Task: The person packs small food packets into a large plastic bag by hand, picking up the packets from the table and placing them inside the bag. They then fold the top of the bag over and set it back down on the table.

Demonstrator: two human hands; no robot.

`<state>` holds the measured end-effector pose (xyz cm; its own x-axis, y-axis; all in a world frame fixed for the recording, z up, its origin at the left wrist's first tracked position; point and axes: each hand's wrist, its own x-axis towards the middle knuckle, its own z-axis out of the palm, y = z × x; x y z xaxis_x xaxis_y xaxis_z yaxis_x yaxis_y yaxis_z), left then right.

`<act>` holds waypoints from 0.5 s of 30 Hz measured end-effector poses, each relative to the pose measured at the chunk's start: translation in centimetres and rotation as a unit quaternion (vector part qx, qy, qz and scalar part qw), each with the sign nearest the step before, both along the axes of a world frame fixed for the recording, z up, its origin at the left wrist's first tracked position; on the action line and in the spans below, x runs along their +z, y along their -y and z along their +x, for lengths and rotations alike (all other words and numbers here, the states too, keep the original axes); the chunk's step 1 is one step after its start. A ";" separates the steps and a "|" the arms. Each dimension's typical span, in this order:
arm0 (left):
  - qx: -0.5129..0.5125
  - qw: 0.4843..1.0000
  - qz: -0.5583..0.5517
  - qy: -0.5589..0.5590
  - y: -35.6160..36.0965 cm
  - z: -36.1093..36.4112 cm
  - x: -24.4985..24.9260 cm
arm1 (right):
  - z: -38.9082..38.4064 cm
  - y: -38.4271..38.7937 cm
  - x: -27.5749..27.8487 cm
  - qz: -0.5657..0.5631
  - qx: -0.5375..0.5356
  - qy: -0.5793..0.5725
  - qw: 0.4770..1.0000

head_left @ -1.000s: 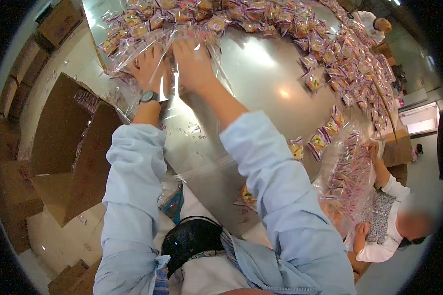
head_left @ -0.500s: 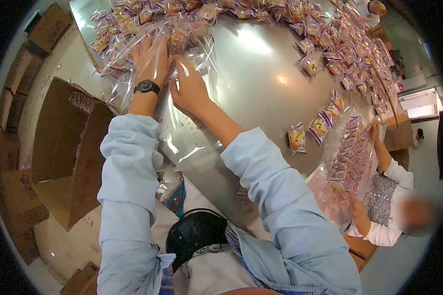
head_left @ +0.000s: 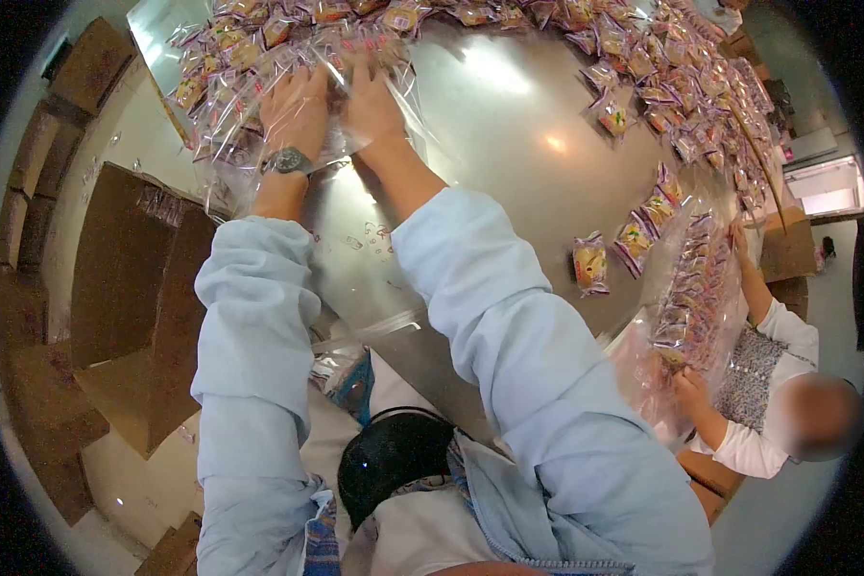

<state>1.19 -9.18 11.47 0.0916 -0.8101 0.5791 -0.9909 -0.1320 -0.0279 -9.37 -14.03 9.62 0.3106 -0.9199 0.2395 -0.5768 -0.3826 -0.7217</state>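
A large clear plastic bag (head_left: 228, 171) lies across the near side of the packet pile, its film draped over both my hands. Inside or beneath it, my left hand (head_left: 296, 113), with a dark watch on the wrist, stretches its fingers forward toward the wrapped snack packets (head_left: 245, 53). Close beside it, my right hand (head_left: 372, 108) reaches the same way with fingers extended. Glare on the film hides exactly what the fingertips touch. Under my forearms, the bag's printed part spreads over the metal table (head_left: 509, 163).
At the right, a co-worker's hands (head_left: 691, 392) hold a clear bag (head_left: 696, 298) filled with rows of packets. Several loose packets (head_left: 590, 264) lie near it. An open cardboard box (head_left: 115, 269) stands at my left, with more boxes (head_left: 29, 384) beyond. Packets are heaped along the table's far side.
My right hand has moved forward and up under the film, its fingers now straighter. The left hand has shifted slightly. The co-worker's bag has tilted a little, showing its packet rows more clearly.
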 end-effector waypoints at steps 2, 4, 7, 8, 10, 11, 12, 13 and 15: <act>0.001 0.997 -0.058 0.041 0.4 0.6 -0.8 | -0.3 0.0 -0.5 -0.028 0.009 0.016 0.999; 0.009 0.998 -0.057 0.039 0.7 0.6 -1.0 | -1.0 -0.7 0.3 -0.016 0.004 -0.049 0.999; 0.035 0.999 -0.017 0.006 1.3 0.7 -1.0 | -0.9 0.4 -1.2 -0.027 0.008 -0.075 0.997; 0.044 0.999 0.003 -0.007 1.5 1.0 -1.0 | -0.7 0.7 -1.8 -0.013 0.021 -0.063 0.998; 0.069 0.997 0.042 -0.014 1.7 0.7 -0.3 | -0.6 0.9 -2.2 0.018 0.044 -0.038 0.998; 0.089 0.994 0.060 -0.008 1.9 0.5 0.0 | -0.9 0.7 -2.6 -0.008 0.042 -0.057 0.997; 0.109 0.991 0.079 -0.002 1.8 0.3 0.2 | -1.1 0.1 -2.3 -0.034 0.041 -0.076 0.996; 0.095 0.995 0.040 0.002 1.9 0.6 -0.3 | -1.1 0.1 -1.8 -0.065 0.042 -0.096 0.992; 0.060 0.997 -0.037 0.012 2.3 1.0 -1.7 | -1.1 0.5 -1.3 -0.033 0.052 -0.095 0.994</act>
